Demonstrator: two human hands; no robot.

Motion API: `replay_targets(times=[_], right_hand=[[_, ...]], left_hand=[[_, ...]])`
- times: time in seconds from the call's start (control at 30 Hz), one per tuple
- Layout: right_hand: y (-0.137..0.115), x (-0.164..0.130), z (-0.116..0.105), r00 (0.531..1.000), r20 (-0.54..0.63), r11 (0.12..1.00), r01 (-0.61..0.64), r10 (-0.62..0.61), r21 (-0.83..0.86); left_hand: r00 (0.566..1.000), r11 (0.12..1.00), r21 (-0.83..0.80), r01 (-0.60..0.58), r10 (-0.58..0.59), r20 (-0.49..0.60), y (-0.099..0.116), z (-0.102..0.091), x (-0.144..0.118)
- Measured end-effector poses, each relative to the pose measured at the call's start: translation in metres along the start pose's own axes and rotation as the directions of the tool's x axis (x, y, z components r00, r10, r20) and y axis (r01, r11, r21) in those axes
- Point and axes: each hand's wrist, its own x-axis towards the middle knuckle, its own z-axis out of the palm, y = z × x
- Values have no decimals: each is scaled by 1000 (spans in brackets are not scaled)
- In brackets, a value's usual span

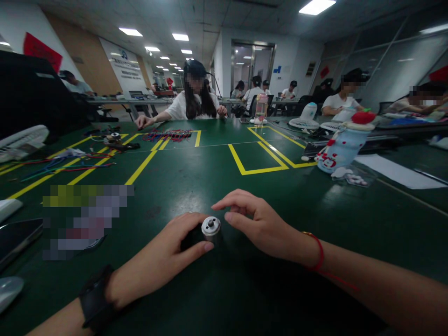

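Note:
A small silver cylindrical part [211,227] with a round metal top stands on the dark green table [196,172], close in front of me. My left hand [164,256] wraps around its left side, thumb below it, and wears a black watch at the wrist. Just right of the part, my right hand [259,224] hovers with fingers spread, its fingertips beside the metal top; a red string circles that wrist. What the left palm covers is hidden.
Yellow tape lines [257,161] mark boxes on the table. Red and blue wires [66,163] lie at left, a phone [16,238] at the near left edge. A decorated bottle [341,147] and white paper [395,172] sit right. Other people work at far tables.

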Motion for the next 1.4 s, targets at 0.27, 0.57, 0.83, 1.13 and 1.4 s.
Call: replay_targets(times=[0.27, 0.57, 0.83, 1.13, 1.4], right_hand=[[32, 2, -20, 905, -81, 839, -351, 418, 415], [39, 5, -18, 858, -101, 751, -377, 503, 543], [37, 4, -15, 891, -97, 830, -368, 444, 418], [28, -1, -11, 945, -5, 934, -323, 328, 151], [11, -7, 0, 987, 43, 988, -151, 152, -39]], left_hand=[[999, 999, 16, 32, -31, -24, 2, -2, -1], [998, 998, -13, 57, -57, 15, 1, -2, -2], [996, 997, -17, 79, -79, 40, -1, -2, -2], [998, 998, -15, 59, -58, 29, -1, -2, -2], [1000, 1000, -30, -4, 4, 6, 0, 0, -1]])
